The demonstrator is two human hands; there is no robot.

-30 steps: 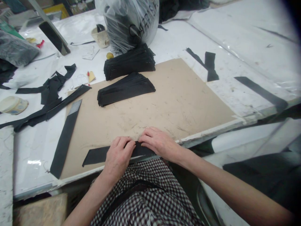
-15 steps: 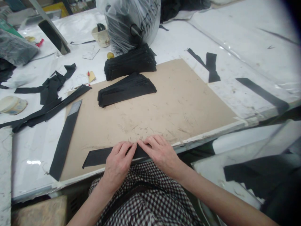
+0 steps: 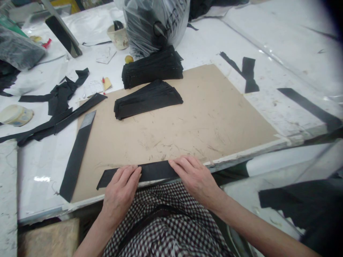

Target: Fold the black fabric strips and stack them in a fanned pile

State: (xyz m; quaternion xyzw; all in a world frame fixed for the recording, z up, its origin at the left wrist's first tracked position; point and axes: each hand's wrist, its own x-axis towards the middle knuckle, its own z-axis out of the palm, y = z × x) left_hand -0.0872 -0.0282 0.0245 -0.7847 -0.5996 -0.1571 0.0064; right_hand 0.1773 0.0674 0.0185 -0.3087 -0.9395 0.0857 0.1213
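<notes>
A narrow black fabric strip (image 3: 154, 170) lies along the near edge of a brown cardboard sheet (image 3: 187, 121). My left hand (image 3: 120, 191) rests flat on the strip's left part, fingers stretched out. My right hand (image 3: 194, 176) lies flat on the strip's right end, fingers extended. Only the middle and left tip of the strip show between and beside the hands.
Two stacks of black strips (image 3: 148, 98) (image 3: 152, 66) sit at the board's far side, before a clear plastic bag (image 3: 157, 21). A long dark strip (image 3: 76, 157) lies left of the board; loose black scraps (image 3: 57, 103) and a cup (image 3: 118, 35) lie further back.
My hands, which met at the strip's middle, have slid apart along it, left hand leftward and right hand rightward, baring the middle of the strip.
</notes>
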